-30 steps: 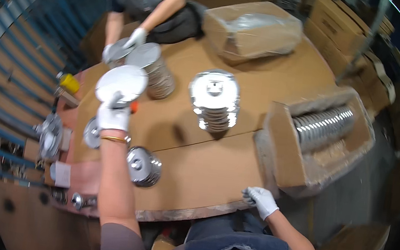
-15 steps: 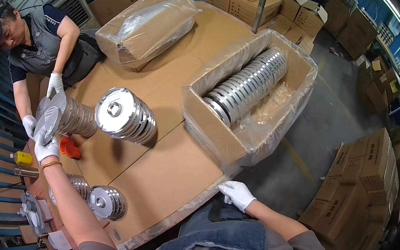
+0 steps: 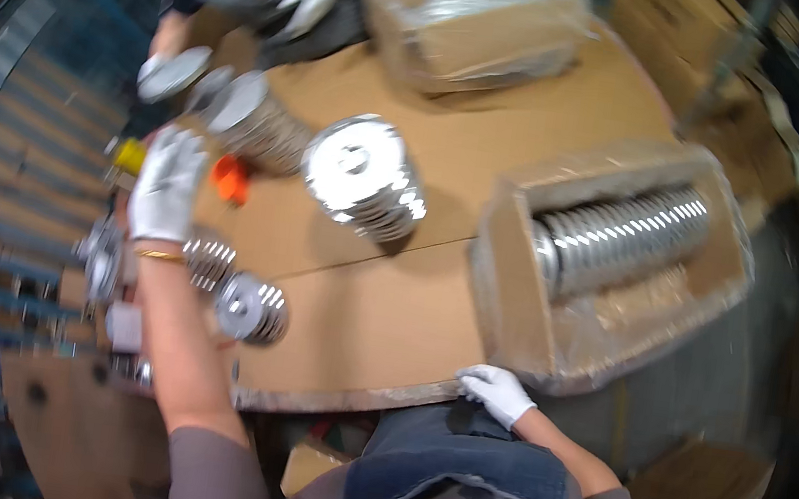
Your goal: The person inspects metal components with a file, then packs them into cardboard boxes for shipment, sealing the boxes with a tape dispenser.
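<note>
— Gripping nothing that I can see: the left hand (image 3: pixel 167 184) is stretched far out, glove flat, beside the orange thing (image 3: pixel 230 179); its grasp I cannot tell.
— And the right hand (image 3: pixel 496 393)?
— It rests on the table (image 3: pixel 359 330) near edge. The leaning disc stack (image 3: pixel 367 177) may slide if bumped.
</note>
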Motion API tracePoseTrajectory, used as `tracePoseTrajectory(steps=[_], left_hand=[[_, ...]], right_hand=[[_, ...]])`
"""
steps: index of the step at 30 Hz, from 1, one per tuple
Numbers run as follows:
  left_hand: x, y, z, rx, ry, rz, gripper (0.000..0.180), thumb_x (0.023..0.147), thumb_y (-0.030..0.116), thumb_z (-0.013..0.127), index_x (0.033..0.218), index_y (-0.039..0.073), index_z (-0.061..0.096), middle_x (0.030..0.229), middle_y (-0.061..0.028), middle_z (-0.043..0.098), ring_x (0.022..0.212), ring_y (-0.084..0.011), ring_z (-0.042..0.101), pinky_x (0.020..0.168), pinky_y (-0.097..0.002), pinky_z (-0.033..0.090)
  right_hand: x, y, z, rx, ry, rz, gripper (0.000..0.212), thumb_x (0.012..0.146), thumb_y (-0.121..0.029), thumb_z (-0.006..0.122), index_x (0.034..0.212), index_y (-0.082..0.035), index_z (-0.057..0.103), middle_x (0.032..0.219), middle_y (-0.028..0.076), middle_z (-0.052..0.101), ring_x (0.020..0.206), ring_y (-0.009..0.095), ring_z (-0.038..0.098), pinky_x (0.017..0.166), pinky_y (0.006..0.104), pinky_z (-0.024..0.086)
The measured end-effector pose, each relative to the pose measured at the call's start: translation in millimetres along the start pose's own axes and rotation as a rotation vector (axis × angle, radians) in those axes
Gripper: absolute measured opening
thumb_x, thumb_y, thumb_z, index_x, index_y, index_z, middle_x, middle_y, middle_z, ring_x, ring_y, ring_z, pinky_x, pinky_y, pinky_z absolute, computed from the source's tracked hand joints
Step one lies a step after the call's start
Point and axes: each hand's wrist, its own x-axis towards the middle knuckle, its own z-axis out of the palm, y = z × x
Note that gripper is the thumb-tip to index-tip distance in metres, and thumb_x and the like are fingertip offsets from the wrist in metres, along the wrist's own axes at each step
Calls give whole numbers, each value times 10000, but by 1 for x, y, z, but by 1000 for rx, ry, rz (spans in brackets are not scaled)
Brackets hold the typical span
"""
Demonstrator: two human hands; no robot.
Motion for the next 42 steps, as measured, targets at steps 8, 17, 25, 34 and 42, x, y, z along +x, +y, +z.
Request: tracePoseTrajectory(steps=[8, 17, 25, 34, 42], left_hand=[[-203, -48, -89, 2, 560, -176, 357, 899, 341, 579, 1088, 38, 587, 783, -28, 628, 666, -108, 560, 591, -251, 437], [-270, -111, -160, 636, 759, -449, 647, 852, 185, 626, 1368, -62, 324, 1396, -193, 388, 1264, -262, 409, 1043, -324, 325], [-214, -99, -164, 1562, 127, 18, 294, 652, 208, 732, 908, 81, 664, 880, -82, 644, 864, -275, 602, 812, -377, 462], [-221, -80, -138, 921, 139, 28, 172, 714, 121, 714, 829, 46, 611, 788, -46, 626, 758, -186, 591, 715, -354, 462], [-247, -82, -123, -618, 383, -375, 335, 962, 247, 467, 1162, -15, 526, 1135, -97, 586, 1041, -188, 555, 929, -336, 442]], right_hand=[[19, -11, -6, -117, -249, 290, 158, 888, -157, 583, 904, -11, 643, 707, 24, 627, 550, 93, 514, 540, 221, 428], [64, -17, 46, -241, -185, 79, 370, 867, -54, 550, 1229, 14, 515, 1016, 99, 602, 914, 147, 563, 830, 265, 464], [120, -78, 166, -9, -316, 87, 318, 922, -104, 488, 1211, 23, 524, 982, 111, 646, 805, 147, 590, 765, 264, 468], [129, -101, 197, 32, -268, 134, 352, 937, -198, 495, 1235, -10, 510, 1081, 92, 609, 922, 153, 576, 820, 295, 460], [100, -143, 197, 563, -375, -22, 432, 943, -233, 488, 1300, 4, 432, 1195, 96, 544, 1036, 177, 553, 849, 343, 464]])
